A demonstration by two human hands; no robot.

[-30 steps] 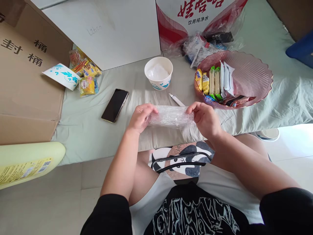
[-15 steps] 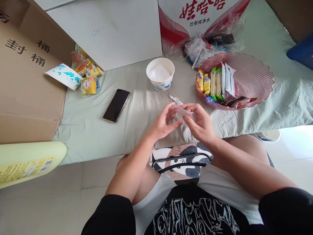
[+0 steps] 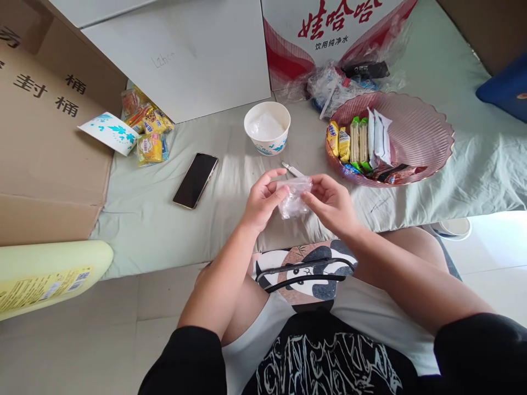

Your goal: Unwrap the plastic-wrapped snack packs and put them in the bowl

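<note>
A crumpled clear plastic wrapper (image 3: pixel 293 198) is pinched between my left hand (image 3: pixel 262 198) and my right hand (image 3: pixel 329 202), which nearly touch above the front edge of the pale green cloth (image 3: pixel 156 219). Just beyond my fingers lies a small white pen-like tool (image 3: pixel 291 169). A white paper bowl (image 3: pixel 267 128) with clear plastic inside stands behind it. To the right, a pink ribbed dish (image 3: pixel 415 137) holds several wrapped snacks (image 3: pixel 360 141).
A black phone (image 3: pixel 195 180) lies to the left of my hands. Yellow snack packets (image 3: pixel 149 134) and a paper cup (image 3: pixel 110 131) lie by a brown carton (image 3: pixel 45 137). A white box (image 3: pixel 185 55), a red-printed box (image 3: pixel 329 33) and plastic bags (image 3: pixel 341 82) stand behind.
The wrapper was stretched wide between my two hands; my hands have come together and bunched it into a small wad held between the fingertips.
</note>
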